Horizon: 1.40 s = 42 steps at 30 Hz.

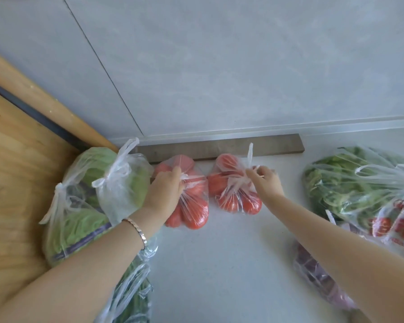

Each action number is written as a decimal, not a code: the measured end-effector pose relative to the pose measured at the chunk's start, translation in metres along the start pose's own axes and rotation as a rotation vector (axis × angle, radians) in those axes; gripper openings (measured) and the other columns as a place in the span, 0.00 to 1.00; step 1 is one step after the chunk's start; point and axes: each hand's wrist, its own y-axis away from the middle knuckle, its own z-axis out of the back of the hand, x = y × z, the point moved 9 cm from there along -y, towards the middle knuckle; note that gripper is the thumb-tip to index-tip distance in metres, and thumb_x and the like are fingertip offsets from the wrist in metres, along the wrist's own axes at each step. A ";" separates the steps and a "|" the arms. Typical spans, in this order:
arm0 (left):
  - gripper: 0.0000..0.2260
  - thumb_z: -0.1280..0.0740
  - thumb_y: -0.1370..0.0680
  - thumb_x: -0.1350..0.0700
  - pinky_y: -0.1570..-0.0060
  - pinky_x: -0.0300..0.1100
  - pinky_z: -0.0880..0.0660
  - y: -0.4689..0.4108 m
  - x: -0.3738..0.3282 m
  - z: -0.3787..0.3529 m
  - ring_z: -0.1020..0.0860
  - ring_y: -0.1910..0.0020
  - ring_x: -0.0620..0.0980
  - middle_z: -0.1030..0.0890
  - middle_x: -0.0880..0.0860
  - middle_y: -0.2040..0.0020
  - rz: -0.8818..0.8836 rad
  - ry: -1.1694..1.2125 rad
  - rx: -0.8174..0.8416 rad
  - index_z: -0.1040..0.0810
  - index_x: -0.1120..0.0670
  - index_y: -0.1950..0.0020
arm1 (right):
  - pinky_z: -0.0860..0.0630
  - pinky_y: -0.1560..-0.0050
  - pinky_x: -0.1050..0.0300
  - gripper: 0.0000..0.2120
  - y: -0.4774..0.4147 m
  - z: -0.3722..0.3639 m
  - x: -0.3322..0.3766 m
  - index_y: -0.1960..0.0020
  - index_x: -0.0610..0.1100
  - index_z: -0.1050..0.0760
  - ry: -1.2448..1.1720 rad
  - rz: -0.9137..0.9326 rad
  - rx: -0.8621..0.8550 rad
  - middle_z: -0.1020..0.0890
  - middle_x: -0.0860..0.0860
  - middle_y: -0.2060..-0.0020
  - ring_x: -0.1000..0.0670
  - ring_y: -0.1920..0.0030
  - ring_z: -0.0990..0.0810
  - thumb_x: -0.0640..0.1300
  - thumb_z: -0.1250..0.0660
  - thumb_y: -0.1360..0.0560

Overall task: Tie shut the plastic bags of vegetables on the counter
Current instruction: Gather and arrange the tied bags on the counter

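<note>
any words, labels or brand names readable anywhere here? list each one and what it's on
Nothing here can be quoted.
Red print on the plastic bag on the far right: large characters, too blurred to read.
Purple band on the bagged cabbage: pale lettering, too small to read.
Left bag of tomatoes and right bag of tomatoes: no print visible.

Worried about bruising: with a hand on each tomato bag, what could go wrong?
The left hand grips the top of the left clear plastic bag of red tomatoes; a hard pull might tear the film. The right hand pinches the neck of the right clear tomato bag; a loose knot could let tomatoes roll across the white counter.
</note>
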 end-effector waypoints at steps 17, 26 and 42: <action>0.41 0.35 0.34 0.33 0.32 0.68 0.49 0.042 0.003 -0.070 0.63 0.26 0.65 0.66 0.56 0.25 0.120 -0.207 0.320 0.56 0.32 0.29 | 0.32 0.35 0.43 0.31 0.021 -0.065 -0.026 0.26 0.49 0.49 -0.212 -0.174 0.138 0.35 0.44 0.31 0.40 0.33 0.32 0.56 0.43 0.24; 0.35 0.38 0.24 0.52 0.29 0.61 0.61 0.051 -0.089 -0.064 0.62 0.26 0.66 0.65 0.62 0.25 0.083 -0.239 0.307 0.56 0.49 0.24 | 0.29 0.53 0.63 0.10 0.077 0.038 -0.022 0.49 0.41 0.20 0.331 0.172 0.178 0.17 0.46 0.50 0.49 0.55 0.21 0.43 0.37 0.25; 0.24 0.43 0.21 0.52 0.30 0.56 0.46 0.099 -0.350 -0.154 0.48 0.25 0.55 0.46 0.53 0.24 -0.550 -0.225 0.410 0.43 0.53 0.26 | 0.33 0.37 0.50 0.30 0.184 0.213 -0.209 0.34 0.50 0.37 0.878 -0.127 -0.052 0.36 0.49 0.36 0.45 0.34 0.39 0.61 0.34 0.31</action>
